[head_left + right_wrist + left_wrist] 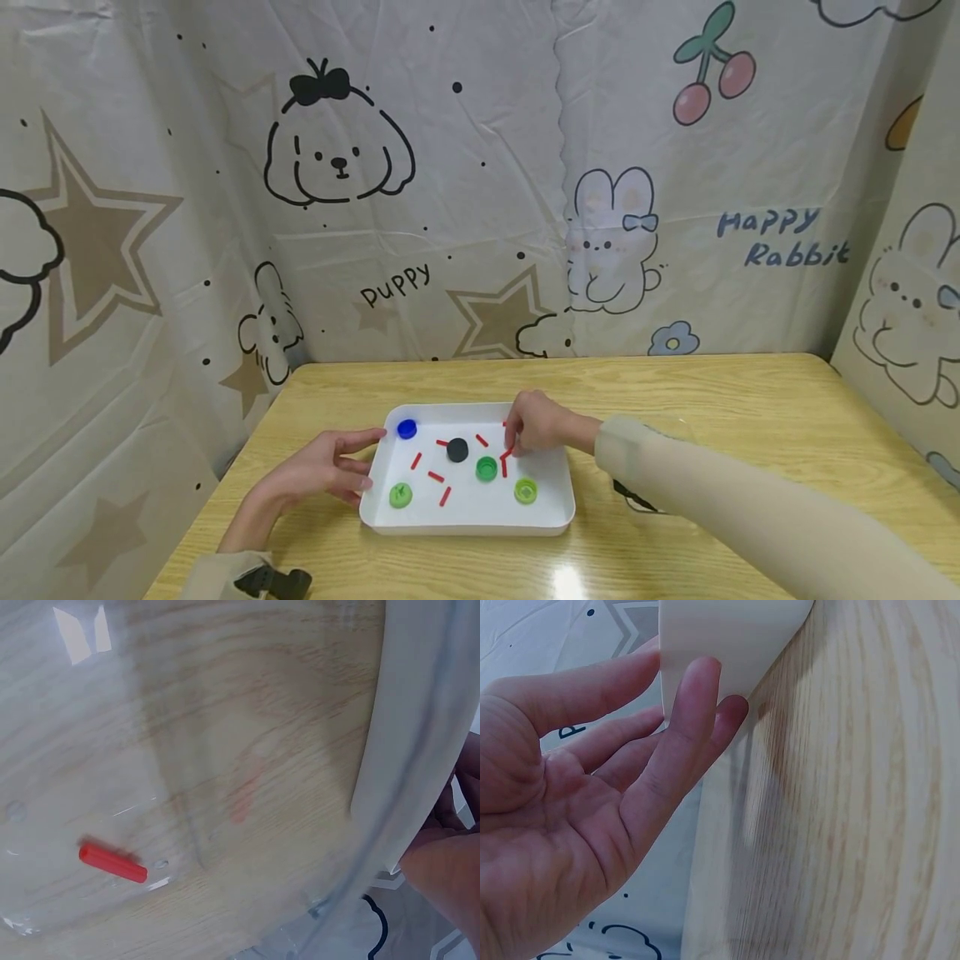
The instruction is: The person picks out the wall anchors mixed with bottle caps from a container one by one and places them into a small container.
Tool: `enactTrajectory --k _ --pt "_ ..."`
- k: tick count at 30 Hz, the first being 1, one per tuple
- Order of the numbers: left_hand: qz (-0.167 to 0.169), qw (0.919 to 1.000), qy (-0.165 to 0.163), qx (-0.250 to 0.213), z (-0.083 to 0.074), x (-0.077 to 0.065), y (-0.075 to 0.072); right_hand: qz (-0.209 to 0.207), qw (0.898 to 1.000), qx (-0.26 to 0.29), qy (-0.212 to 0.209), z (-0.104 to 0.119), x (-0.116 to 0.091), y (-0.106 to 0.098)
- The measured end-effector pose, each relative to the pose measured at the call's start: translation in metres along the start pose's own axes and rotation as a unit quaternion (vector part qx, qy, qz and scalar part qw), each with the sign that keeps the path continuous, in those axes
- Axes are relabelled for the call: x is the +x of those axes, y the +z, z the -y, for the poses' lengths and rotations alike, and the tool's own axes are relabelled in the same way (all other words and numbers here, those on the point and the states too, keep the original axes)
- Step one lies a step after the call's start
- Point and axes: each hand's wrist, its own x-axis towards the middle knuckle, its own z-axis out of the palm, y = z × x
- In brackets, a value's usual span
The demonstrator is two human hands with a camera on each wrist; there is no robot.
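A white tray holds several bottle caps and short red straw pieces. My left hand touches the tray's left wall with fairly straight fingers; the left wrist view shows fingertips against the outside of it. My right hand reaches down inside the tray's right part and pinches a red straw piece just above another straw piece. Nearby are a green cap and a yellow-green cap. In the right wrist view only part of the right hand shows, its fingertips hidden behind the tray wall.
A black cap, a blue cap and a light green cap lie in the tray. Right of it, a clear container holds a red straw piece. A printed curtain hangs behind the wooden table.
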Motion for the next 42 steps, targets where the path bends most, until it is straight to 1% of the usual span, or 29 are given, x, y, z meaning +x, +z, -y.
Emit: enactTrajectory --k 9,15,21,28,31,36,42 --pt "0.003 1.0000 0.000 -0.004 -0.0006 0.0002 -0.0001 -0.006 0.999 -0.002 -0.031 -0.0028 -0.0019 0.0008" --pt "0.005 1.0000 0.001 -0.006 -0.0005 0.0003 0.0008 0.001 1.000 0.007 -0.024 -0.0030 -0.0018 0.0005" --pt "0.005 0.9999 0.003 -0.008 0.0001 0.0003 -0.0004 -0.004 1.000 0.014 -0.013 -0.0002 -0.0022 0.0003" --pt "0.007 0.9999 0.003 -0.011 -0.0005 0.0004 -0.0008 -0.006 1.000 0.016 -0.015 0.0009 -0.0019 0.0025" --pt "0.006 0.9999 0.002 -0.008 -0.0001 0.0007 -0.0006 -0.005 1.000 0.019 -0.019 0.0003 -0.0023 0.0032" --pt "0.004 0.9999 -0.001 -0.009 0.0011 0.0015 -0.0008 0.001 0.999 0.012 -0.038 -0.0008 -0.0029 0.0029" --pt "0.003 0.9999 -0.001 -0.013 0.0012 0.0014 -0.0014 0.001 0.999 0.010 -0.047 -0.0022 -0.0045 -0.0025"
